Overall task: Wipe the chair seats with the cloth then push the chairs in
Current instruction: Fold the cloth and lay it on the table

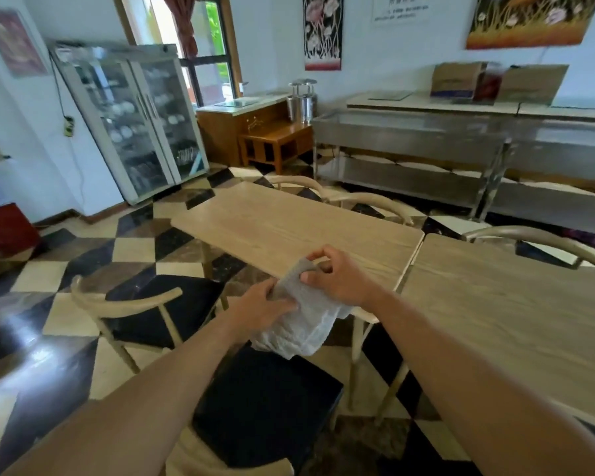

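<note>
While above chair seat [265, 403], hands grip cloth [303, 314]

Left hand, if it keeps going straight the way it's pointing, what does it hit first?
The left hand points up-right along the cloth; beyond that, probably the right hand, though depth is unclear.

Two pale wooden tables [289, 228] stand end to end on a checkered floor [93, 255]. A glass-door cabinet [131, 121] leans by the window, with a steel counter [426, 146] along the wall under cardboard boxes [457, 80] and floral paintings [529, 18].
</note>
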The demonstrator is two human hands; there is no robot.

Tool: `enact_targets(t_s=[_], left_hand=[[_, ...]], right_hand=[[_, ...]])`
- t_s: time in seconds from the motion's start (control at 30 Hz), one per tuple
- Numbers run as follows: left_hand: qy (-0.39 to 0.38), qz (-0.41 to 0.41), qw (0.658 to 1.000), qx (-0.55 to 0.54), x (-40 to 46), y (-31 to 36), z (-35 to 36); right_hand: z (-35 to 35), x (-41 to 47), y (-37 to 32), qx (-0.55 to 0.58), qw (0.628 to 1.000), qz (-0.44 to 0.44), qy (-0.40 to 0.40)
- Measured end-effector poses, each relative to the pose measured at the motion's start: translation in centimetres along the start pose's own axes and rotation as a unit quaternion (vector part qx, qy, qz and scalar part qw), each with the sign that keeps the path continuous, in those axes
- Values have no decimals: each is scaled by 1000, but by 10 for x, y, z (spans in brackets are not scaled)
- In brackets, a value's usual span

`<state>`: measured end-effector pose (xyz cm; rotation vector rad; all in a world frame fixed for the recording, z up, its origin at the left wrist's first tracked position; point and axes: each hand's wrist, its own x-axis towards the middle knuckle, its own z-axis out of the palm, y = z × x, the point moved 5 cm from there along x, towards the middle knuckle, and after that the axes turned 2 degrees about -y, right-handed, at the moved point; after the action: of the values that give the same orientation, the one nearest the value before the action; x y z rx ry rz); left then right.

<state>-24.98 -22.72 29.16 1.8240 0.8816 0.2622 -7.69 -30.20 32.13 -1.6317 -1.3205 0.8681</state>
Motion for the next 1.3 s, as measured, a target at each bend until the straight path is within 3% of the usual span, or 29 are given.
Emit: enact_targets(t_s=[0.23, 0.47, 0.53, 0.6, 0.7, 0.9, 1.03, 1.17, 1.3], left_hand=[[-120, -33, 988, -96, 66, -7, -6], [-275, -21, 941, -197, 128, -2, -10], [-251, -47, 925, -280, 152, -2, -11], [-188, -75, 931, -305, 176, -4, -11], [-146, -63, 956, -248, 211, -6, 0], [-219, -108, 961, -131, 273, -16, 54], [-218, -100, 965, -107, 329, -32, 96], [-256, -50, 965, -33, 376, -53, 121], [-256, -39, 965, 35, 428, -85, 141]], right_hand=[[-7, 42, 6, -75, 995, 13, 72], [-19, 68, 17, -122, 983, 89, 105], [-30, 71, 22, -127, 979, 102, 123], [-42, 68, 35, -110, 977, 125, 131], [-60, 65, 65, -94, 973, 158, 143], [-101, 81, 144, -101, 961, 210, 151], [-124, 110, 206, -144, 962, 213, 90], [-135, 140, 259, -101, 964, 241, 56], [-149, 172, 315, -68, 957, 281, -29]])
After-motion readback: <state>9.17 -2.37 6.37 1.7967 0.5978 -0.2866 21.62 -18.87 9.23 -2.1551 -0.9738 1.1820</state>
